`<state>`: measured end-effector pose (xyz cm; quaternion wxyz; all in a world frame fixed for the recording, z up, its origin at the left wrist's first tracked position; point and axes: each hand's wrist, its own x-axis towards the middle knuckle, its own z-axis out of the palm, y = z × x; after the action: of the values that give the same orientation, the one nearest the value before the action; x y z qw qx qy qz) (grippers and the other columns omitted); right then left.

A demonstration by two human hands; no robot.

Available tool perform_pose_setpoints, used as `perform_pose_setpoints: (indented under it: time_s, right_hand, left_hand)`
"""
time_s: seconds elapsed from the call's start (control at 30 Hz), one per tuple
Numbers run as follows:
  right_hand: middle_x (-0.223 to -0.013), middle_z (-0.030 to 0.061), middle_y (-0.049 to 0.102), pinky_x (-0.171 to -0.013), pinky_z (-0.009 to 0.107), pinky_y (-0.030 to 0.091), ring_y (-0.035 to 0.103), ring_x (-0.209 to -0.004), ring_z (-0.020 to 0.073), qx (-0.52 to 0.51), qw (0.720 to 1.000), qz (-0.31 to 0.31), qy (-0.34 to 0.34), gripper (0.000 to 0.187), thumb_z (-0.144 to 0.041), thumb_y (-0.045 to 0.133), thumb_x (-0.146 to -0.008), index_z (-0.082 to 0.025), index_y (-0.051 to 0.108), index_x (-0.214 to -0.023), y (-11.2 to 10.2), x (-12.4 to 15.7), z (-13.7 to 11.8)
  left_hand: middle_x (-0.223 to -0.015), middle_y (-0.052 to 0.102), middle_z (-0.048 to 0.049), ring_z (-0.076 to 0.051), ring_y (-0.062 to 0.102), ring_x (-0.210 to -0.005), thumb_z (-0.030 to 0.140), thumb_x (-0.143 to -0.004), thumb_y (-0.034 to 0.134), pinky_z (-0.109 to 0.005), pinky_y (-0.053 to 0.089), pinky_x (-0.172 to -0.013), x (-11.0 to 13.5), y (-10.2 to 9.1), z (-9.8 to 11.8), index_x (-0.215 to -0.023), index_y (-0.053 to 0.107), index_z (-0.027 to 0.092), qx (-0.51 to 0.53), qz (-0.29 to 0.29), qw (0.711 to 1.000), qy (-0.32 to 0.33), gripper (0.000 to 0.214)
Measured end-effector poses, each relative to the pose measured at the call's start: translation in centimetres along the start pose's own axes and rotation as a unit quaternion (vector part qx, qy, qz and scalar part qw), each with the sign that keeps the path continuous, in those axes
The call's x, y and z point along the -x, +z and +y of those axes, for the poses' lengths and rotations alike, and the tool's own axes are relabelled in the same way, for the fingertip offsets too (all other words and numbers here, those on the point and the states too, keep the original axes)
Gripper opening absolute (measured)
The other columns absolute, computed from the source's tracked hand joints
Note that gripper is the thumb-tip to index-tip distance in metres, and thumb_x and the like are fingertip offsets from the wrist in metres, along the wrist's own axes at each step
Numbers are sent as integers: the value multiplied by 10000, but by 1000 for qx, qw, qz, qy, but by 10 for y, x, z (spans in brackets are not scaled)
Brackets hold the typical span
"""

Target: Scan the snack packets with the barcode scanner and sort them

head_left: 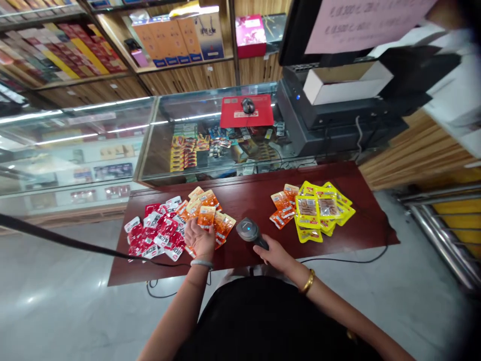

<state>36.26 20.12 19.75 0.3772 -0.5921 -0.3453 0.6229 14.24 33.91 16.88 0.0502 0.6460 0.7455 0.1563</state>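
My right hand (276,254) is wrapped round the handle of a dark grey barcode scanner (248,229), whose head points away from me with a small blue light on top. My left hand (201,243) lies over a pile of orange snack packets (221,226), thumb and fingers apart, with one orange packet (206,217) just beyond the gap between them. Left of that hand is a heap of red-and-white packets (160,231). Beyond the scanner to the right, yellow snack packets (308,206) are stacked beside a few more orange packets (281,201).
The dark red table (246,193) stands against a glass display counter (210,175). A red mouse pad (229,113) with a black mouse (247,105) lies on the glass. A monitor, black machines (319,120) and an open white box (319,93) are at the right. A cable (353,261) trails along the table's front edge.
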Motion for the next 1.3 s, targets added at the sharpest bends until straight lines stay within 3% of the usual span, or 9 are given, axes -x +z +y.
perform_pose_setpoints:
  time_s: [0.13,0.27,0.47,0.6,0.7,0.87,1.03,1.13,1.3]
  right_hand:
    - [-552,-82,471,-416,204,346,421,-427,85,-42,997,60,11,444,-493,633,-825,-178,543,-1125,-20,11,6]
    - [-546,-85,472,-413,213,342,423,-421,95,-74,989,125,16,514,-522,623,-807,-188,505,-1180,-45,25,13]
    - [-523,-97,446,-430,221,349,403,-421,93,-87,973,209,41,475,-568,597,-775,-187,516,-1047,-76,52,24]
    - [-523,-94,467,-437,223,358,411,-425,93,-106,965,234,49,488,-576,598,-761,-177,520,-1029,-83,63,31]
    - [-529,-94,475,-438,223,360,416,-426,93,-122,962,240,44,504,-571,599,-769,-172,517,-1066,-84,66,35]
    - [-521,-94,462,-409,216,332,409,-415,94,-118,967,218,51,520,-552,611,-774,-172,517,-1117,-82,59,35]
    - [-529,-91,461,-410,207,342,407,-415,88,-79,986,142,40,529,-503,604,-817,-162,503,-1209,-70,39,20]
    - [-585,-72,507,-412,206,360,432,-419,83,-49,995,81,21,550,-481,620,-828,-178,487,-1267,-55,21,10]
    - [-616,-61,509,-401,207,351,445,-416,82,-22,1000,16,12,496,-482,617,-838,-175,516,-1215,-23,-7,-4]
  left_hand:
    - [-1367,457,-136,-286,384,-1294,337,-837,556,-433,285,-1081,13,13,59,-1299,436,181,39,-87,982,164,501]
    - [-1341,496,-157,-308,434,-1250,388,-814,612,-425,335,-1027,24,39,135,-1326,448,177,52,-218,940,258,578]
    - [-1295,511,-199,-353,463,-1185,553,-759,632,-448,369,-953,24,84,223,-1363,430,154,10,-273,933,235,752]
    - [-1194,566,-167,-330,500,-1130,472,-767,647,-420,391,-907,14,103,246,-1168,576,179,-2,-267,935,235,502]
    - [-1093,619,-157,-305,548,-1077,394,-783,647,-389,410,-871,5,109,249,-975,624,175,0,-298,927,228,292]
    - [-934,693,-92,-182,651,-774,318,-876,551,-293,469,-713,5,104,226,-1096,549,179,196,-410,885,101,259]
    - [-887,708,-67,-144,673,-688,436,-851,574,-251,504,-653,10,89,174,-1108,566,182,469,-503,714,-130,362]
    - [-835,711,-66,-153,667,-650,450,-766,660,-268,515,-641,4,78,139,-1051,610,169,552,-489,650,-185,404]
    - [-812,718,-85,-201,679,-731,427,-711,685,-324,535,-694,-11,51,94,-1020,641,153,603,-419,641,-222,415]
